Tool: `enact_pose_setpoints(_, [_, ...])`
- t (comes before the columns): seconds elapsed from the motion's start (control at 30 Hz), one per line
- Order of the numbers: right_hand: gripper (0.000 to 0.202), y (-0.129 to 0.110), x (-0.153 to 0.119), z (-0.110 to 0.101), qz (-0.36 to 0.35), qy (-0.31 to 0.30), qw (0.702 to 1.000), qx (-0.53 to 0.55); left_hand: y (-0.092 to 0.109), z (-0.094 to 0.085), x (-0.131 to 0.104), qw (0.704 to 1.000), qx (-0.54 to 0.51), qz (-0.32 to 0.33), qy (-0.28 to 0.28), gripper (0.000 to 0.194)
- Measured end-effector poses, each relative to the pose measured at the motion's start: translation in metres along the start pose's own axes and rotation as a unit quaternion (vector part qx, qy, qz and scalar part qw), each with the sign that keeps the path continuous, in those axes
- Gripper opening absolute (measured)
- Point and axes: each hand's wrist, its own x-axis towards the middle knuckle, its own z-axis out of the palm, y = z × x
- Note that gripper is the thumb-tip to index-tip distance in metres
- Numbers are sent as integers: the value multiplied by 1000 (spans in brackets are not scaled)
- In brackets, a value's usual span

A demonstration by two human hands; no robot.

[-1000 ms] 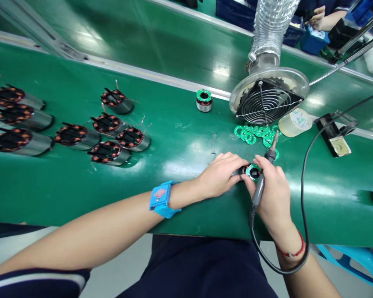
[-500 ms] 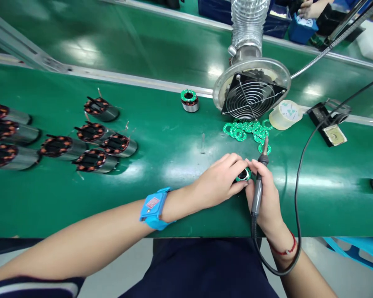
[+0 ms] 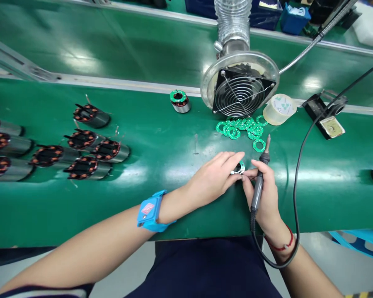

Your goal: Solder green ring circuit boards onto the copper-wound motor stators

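My left hand (image 3: pixel 216 176) is closed round a motor stator, whose top shows a ring-shaped green circuit board (image 3: pixel 241 167); the rest of the part is hidden under my fingers. My right hand (image 3: pixel 264 192) grips a soldering iron (image 3: pixel 257 191), tip pointing up and away. Its thumb and fingertips also touch the near right edge of the board. Beyond the hands lies a pile of loose green ring boards (image 3: pixel 240 126), with one ring (image 3: pixel 259 145) apart near the iron's tip.
Several wound stators (image 3: pixel 85 167) stand at the left; one with a board (image 3: pixel 180 102) is at the back. A fume fan (image 3: pixel 240 93) overhangs the pile. A tape roll (image 3: pixel 279 109) and iron stand (image 3: pixel 325 118) are at the right. The iron's cable (image 3: pixel 296 186) loops beside my right arm.
The view has shifted a little. My right fingers have moved from the far side of the ring board to its near right edge, and more of the ring shows.
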Motion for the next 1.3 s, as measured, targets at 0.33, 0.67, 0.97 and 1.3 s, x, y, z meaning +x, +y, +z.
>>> enact_pose_setpoints(0.33, [59, -15, 39, -19, -144, -200, 961, -124, -11, -42, 1, 970, 28, -123, -206, 6])
enact_pose_setpoints(0.67, [58, -13, 34, 7, -203, -76, 963, -158, -20, -39, 9, 909, -333, -248, -45, 8])
enact_pose_setpoints(0.97, [48, -20, 32, 0, -234, -65, 964, -110, -19, -33, 10, 883, -362, -298, 2, 10])
enact_pose_setpoints(1.3, [23, -4, 15, -13, -165, 65, 984, 23, -22, -30, 9, 904, -283, -321, 1, 12])
